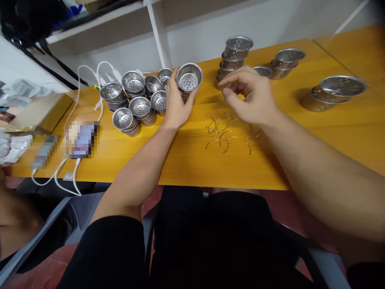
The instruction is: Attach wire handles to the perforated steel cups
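Note:
My left hand (176,102) is closed around the side of a perforated metal strainer cup (189,78), whose open top faces up. Another cup seems to sit beneath it, mostly hidden by my fingers. A thin line crosses the cup's inside. My right hand (248,94) is in front of a tall stack of strainer cups (237,48), fingers curled and thumb a little apart from them, with nothing visible between. Below it, several thin curved wires (221,138) lie scattered on the yellow table (186,160). Left of my left hand, several more strainer cups (140,107) stand in short stacks.
On the right are stacked cups (287,60) and a tilted pair (339,90) nearer the edge. White cables (76,96), a phone (84,140) and a cardboard box (40,114) occupy the left. Another person's arm (18,220) shows at lower left. Shelving (156,34) stands behind.

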The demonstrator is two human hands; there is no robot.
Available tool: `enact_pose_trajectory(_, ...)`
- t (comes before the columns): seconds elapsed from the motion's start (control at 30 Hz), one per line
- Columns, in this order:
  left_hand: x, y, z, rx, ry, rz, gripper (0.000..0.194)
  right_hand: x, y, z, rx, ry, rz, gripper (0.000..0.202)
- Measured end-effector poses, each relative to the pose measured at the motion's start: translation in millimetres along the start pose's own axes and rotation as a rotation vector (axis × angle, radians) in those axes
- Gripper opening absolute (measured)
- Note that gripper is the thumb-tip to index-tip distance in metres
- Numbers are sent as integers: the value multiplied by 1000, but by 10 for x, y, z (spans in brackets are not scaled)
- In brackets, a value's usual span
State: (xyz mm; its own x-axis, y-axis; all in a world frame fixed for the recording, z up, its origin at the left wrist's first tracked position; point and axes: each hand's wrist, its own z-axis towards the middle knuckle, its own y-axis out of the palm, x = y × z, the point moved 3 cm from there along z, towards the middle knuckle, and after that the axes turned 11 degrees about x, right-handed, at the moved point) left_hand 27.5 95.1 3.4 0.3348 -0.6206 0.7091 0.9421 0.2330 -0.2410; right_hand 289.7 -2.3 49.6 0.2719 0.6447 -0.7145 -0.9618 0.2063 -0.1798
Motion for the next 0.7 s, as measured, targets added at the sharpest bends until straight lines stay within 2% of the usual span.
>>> enact_pose_trajectory(0.1, -77, 36, 34, 8, -74, -45, 120, 0, 15, -11, -19, 31, -6, 31)
enact_pose_trajectory(0.17, -119, 63, 27, -20, -39, -5, 115, -5, 20, -18, -34, 37, -20, 28)
enact_pose_trajectory(0.27, -216, 93, 1, -62, 43, 93, 102, -3, 24, -24, -56, 13, -59, 32)
enact_pose_trajectory(0.33, -295, 93, -6, -43, 30, 142, 99, 5, 25, -25, -61, -18, -104, 37)
enact_pose_trajectory(0.5, -441, 82, 23, -11, -64, 226, 100, 17, 41, -23, -67, -69, -235, 44)
enact_pose_trajectory(0.7, -601, 118, 62, -25, -12, 267, 105, -34, 65, -17, -70, -101, -189, 46)
